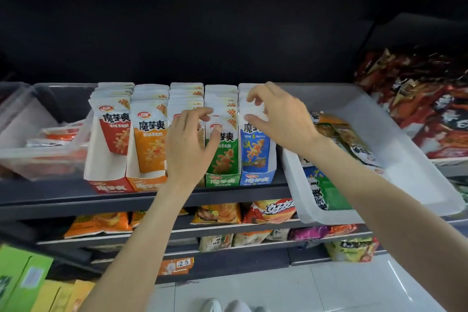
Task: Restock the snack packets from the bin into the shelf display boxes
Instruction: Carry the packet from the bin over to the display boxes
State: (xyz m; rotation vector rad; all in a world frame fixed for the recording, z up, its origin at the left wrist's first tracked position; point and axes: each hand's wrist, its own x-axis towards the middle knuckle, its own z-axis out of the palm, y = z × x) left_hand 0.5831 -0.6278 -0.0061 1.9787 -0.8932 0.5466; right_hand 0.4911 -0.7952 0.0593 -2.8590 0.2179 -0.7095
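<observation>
- The snack packets are in two spots: packed upright in a row of display boxes on the shelf, and a loose pile in the white bin [395, 134] just to the right of that row.
- The blue packets [254, 149] stand tall in the blue display box [257, 180] at the right end of the row, long axis vertical, tops leaning back a bit. The green packets [224, 157] are right beside them in the green display box [222, 181].
- The right hand [281, 119] is on top of the blue stack, so it's the nearer one. Its fingers are loosely curled and spread over the packet tops, thumb at the front packet's face. I honestly can't tell if it's pinching one or just touching.
- The left hand [191, 144] covers the box between orange and green, fingers bent at the green packets' top edge. Same deal, the grip isn't clear.
- My guess is they're squaring up the stacks, and the bin's leftovers are closest to the right hand.
</observation>
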